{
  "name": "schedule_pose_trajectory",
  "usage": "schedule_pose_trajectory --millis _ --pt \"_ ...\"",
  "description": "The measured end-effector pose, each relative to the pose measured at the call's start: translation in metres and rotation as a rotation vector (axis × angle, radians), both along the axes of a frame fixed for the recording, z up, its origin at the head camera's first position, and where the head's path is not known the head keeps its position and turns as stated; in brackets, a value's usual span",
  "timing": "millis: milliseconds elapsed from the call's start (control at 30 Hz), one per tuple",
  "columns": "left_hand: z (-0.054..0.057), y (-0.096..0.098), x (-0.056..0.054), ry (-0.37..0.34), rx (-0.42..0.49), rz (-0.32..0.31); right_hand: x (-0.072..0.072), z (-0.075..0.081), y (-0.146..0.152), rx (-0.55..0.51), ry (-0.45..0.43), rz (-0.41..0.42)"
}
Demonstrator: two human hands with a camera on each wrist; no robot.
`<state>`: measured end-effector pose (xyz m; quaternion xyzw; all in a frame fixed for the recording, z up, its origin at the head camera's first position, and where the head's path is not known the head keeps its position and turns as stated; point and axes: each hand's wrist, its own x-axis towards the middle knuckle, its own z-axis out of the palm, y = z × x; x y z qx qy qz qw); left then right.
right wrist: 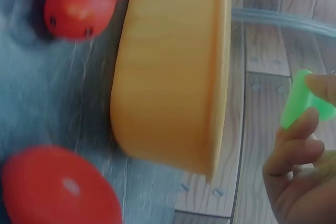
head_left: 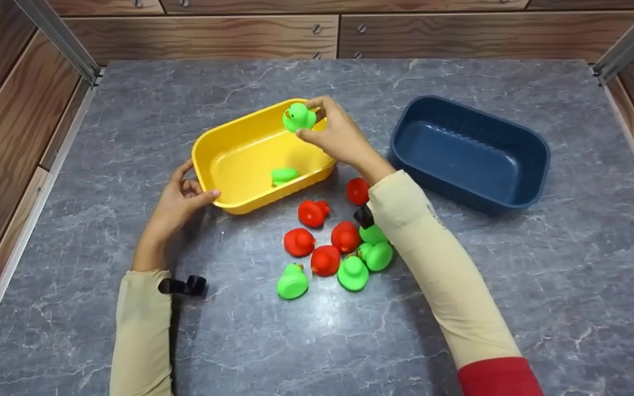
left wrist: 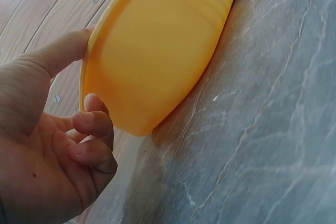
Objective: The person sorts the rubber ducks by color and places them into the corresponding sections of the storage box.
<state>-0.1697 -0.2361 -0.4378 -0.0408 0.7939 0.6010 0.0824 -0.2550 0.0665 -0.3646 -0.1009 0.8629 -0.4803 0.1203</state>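
Over the right end of the yellow tub, my right hand pinches a green rubber duck between thumb and fingers. The right wrist view shows the same duck held beyond the tub's rim. Another green duck lies inside the tub, near its front wall. My left hand holds the tub's left end at the rim; in the left wrist view, some of its fingers curl beside the tub wall.
In front of the tub lie several red ducks and several green ducks, some partly hidden under the right forearm. A dark blue tub stands to the right. Wood-patterned panels border the grey marbled table.
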Motion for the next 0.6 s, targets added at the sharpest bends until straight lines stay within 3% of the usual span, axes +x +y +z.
schedule_pose_trajectory --millis 233,600 --pt "-0.002 0.001 -0.001 0.011 0.016 -0.002 -0.004 0.003 0.001 0.141 -0.021 0.003" --pt "-0.001 -0.001 -0.002 0.010 0.015 0.003 0.017 0.013 0.007 0.136 0.076 0.118"
